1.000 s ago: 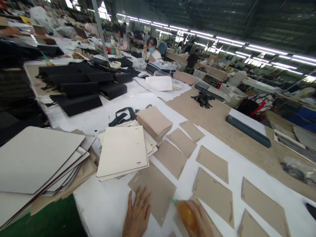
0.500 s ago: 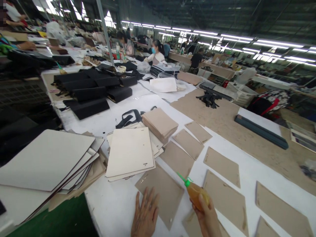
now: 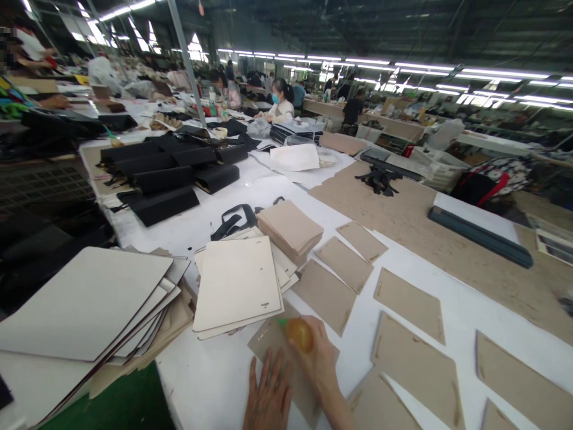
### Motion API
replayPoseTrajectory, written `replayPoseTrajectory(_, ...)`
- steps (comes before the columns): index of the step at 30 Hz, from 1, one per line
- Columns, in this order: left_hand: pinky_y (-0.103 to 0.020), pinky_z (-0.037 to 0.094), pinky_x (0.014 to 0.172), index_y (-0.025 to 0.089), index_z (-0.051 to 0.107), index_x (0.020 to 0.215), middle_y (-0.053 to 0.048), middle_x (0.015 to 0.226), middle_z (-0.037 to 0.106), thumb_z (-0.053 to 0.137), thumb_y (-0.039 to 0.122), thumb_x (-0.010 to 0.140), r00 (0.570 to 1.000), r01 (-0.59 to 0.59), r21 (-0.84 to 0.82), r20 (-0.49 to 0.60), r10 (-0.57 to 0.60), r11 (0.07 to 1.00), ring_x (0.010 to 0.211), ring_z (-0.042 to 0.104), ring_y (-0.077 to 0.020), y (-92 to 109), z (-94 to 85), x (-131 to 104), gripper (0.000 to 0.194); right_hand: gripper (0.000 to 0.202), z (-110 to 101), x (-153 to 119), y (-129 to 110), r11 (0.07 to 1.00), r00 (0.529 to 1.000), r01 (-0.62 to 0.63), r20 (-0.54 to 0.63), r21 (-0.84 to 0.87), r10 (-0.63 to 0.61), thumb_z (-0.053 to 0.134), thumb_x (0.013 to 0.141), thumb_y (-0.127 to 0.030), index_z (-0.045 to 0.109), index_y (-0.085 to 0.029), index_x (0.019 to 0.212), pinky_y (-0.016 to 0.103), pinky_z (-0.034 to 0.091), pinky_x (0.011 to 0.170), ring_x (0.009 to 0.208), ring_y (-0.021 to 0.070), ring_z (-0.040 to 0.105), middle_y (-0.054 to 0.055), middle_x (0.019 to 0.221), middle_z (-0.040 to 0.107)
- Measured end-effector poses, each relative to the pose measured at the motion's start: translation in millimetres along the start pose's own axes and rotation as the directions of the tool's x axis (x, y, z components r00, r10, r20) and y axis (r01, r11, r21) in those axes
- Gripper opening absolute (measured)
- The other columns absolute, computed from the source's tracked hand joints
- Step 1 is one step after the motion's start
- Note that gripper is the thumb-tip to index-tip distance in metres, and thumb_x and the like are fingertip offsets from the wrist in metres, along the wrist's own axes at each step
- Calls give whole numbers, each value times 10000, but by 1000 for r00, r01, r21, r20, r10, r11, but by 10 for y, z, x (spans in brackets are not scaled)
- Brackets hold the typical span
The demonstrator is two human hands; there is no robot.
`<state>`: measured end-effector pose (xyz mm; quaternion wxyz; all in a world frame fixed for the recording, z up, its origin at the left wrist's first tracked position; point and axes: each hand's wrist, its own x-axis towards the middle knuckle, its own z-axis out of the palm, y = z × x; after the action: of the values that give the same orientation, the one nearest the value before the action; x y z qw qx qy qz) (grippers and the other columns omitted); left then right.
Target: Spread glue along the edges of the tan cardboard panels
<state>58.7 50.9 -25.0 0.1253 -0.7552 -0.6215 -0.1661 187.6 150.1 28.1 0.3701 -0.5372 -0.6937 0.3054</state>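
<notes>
The right hand point(image 3: 316, 358) grips an amber glue bottle point(image 3: 299, 333), fingers wrapped around its body, green nozzle tipped to the left over the near brown card point(image 3: 273, 340). Half a second ago the bottle stood higher and further right, nozzle up, above the gap between cards; it has since swung left and down onto this card's top edge. The left hand point(image 3: 268, 397) lies flat with fingers spread and open, pressing the same card's near end, much as it did before. Just beyond the nozzle sits a stack of pale boards point(image 3: 235, 283), and left of that a larger fan of grey sheets point(image 3: 85, 301). More brown cards point(image 3: 412, 298) lie spread in rows across the white surface point(image 3: 206, 370) to the right, with a small tan stack point(image 3: 290, 224) behind them.
</notes>
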Motion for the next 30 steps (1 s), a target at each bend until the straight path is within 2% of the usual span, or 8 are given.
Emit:
replayPoseTrajectory(9,-505,-15,1190,314,532,1281,18,1339,597,543,441,835,1000,12,-8,-10,-12,1000,1472,54,-223,-2,42,-21,463,387,-70,196,40,987,999,47,-18,-152,-50,591,844,-300,532,-282,1226,429,491,904,1077,259,543,69,1207,555)
replayPoseTrajectory(15,-521,-45,1187,298,527,1292,9,1319,613,550,390,821,1000,-20,25,-23,21,999,1474,24,-240,-17,20,15,480,406,60,25,-18,998,998,56,38,-40,-55,662,774,-292,581,-321,1171,388,498,930,1086,238,573,30,1167,600)
replayPoseTrajectory(17,-527,-48,1187,298,546,1275,7,1295,632,560,368,808,999,-28,24,-40,29,999,1474,17,-243,-22,52,16,472,388,97,2,-13,1000,1000,10,3,14,-10,665,767,-318,597,-314,1149,390,498,931,1089,240,578,35,1164,606)
replayPoseTrajectory(19,-534,-52,1187,305,575,1243,9,1264,653,573,322,788,997,-44,21,-59,45,999,1475,17,-243,-30,106,-1,455,389,89,22,33,994,993,-74,-84,74,80,671,759,-370,602,-287,1133,435,464,976,1119,260,560,52,1181,599)
replayPoseTrajectory(22,-549,-64,1185,317,596,1214,2,1230,673,582,277,760,996,-49,14,-77,50,999,1476,9,-244,-56,200,-47,456,526,-20,86,183,943,928,-250,-222,221,298,680,737,-483,544,-230,1177,476,466,964,1119,289,565,93,1192,604)
replayPoseTrajectory(25,-564,-82,1182,318,577,1237,-2,1231,673,585,239,743,995,-79,40,-62,81,996,1475,-9,-257,-80,278,-99,500,617,-203,153,387,822,823,-385,-246,419,512,587,770,-596,473,-172,1203,422,570,706,914,287,662,133,1087,658)
replayPoseTrajectory(27,-570,-91,1182,319,555,1263,1,1239,667,587,207,732,993,-103,65,-47,106,993,1474,-15,-264,-77,336,-133,543,621,-325,222,513,754,779,-404,-237,518,581,535,778,-633,470,-161,1176,395,569,629,824,270,682,134,1048,670)
replayPoseTrajectory(30,-583,-76,1184,328,580,1232,-8,1206,686,581,182,718,996,-49,43,-73,52,998,1476,-4,-247,-33,483,-198,534,669,-465,422,645,725,749,-386,-265,570,607,563,737,-656,458,-170,1184,387,561,660,831,253,678,132,1095,648)
